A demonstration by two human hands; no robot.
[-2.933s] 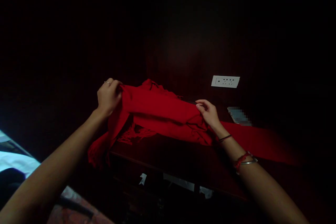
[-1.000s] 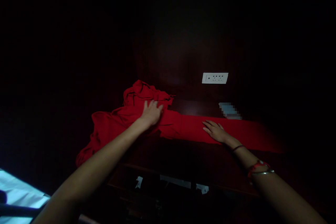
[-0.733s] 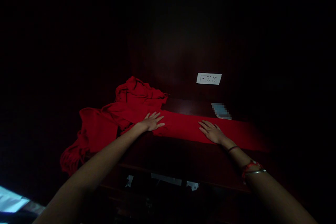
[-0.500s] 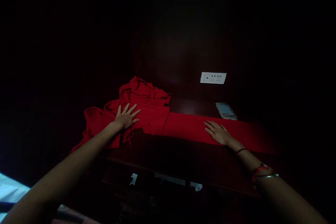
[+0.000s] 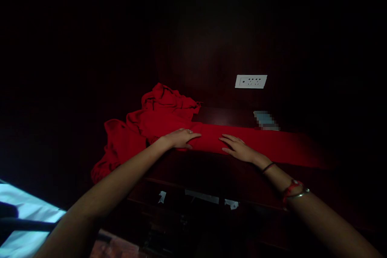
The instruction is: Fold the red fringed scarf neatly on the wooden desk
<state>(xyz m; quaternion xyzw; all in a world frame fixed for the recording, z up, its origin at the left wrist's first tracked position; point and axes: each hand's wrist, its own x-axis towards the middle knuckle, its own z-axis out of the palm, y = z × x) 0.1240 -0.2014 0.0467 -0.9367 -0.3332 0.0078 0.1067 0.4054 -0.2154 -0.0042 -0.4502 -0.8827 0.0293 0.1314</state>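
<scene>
A long red cloth (image 5: 272, 145) lies flat along a dark wooden surface, bunched into loose folds at its left end. My left hand (image 5: 182, 138) rests on the cloth where the bunched part meets the flat strip; its fingers point right, with the thumb apart, and a ring shows on one finger. My right hand (image 5: 238, 149) lies on the flat strip with its fingers spread and pointing left. A short gap of red cloth separates the two hands. Neither hand visibly grasps the fabric.
Behind the cloth, a phone-like item (image 5: 266, 120), blurred by pixelation, lies near its back edge. A white socket plate (image 5: 250, 81) is on the dark wall. Pale torn strips (image 5: 202, 196) stick below the front edge. Bright white fabric (image 5: 30, 209) shows at lower left.
My left hand has slid right along the cloth, its fingers turning to point right. My right hand has moved left, so the hands are closer. The view has shifted slightly.
</scene>
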